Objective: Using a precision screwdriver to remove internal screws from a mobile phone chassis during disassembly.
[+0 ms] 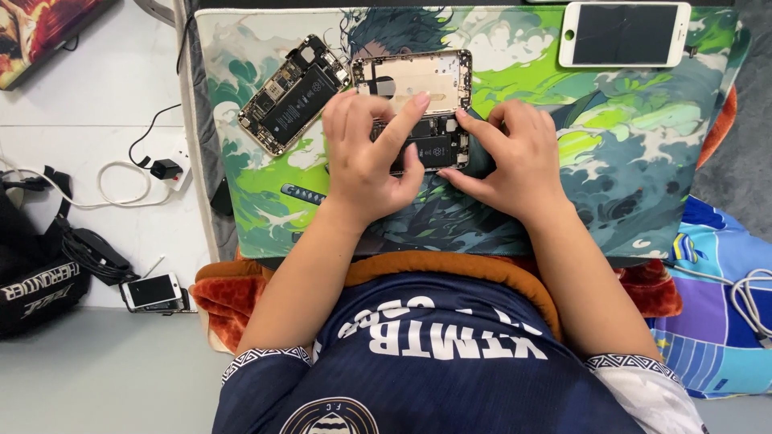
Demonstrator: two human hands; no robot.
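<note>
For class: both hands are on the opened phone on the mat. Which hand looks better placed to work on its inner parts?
Probably the left hand: its fingers lie over the opened phone, while the right hand touches its edge.

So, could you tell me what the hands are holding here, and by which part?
Both hands rest on the opened phone lying on the mat: the left hand presses fingers onto its middle, the right hand steadies its right edge. It is not lifted.

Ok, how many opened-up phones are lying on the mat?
2. One opened phone lies tilted at the mat's upper left, untouched. The other open phone sits mid-mat under the left hand and right hand. More may be hidden beneath the hands.
</note>
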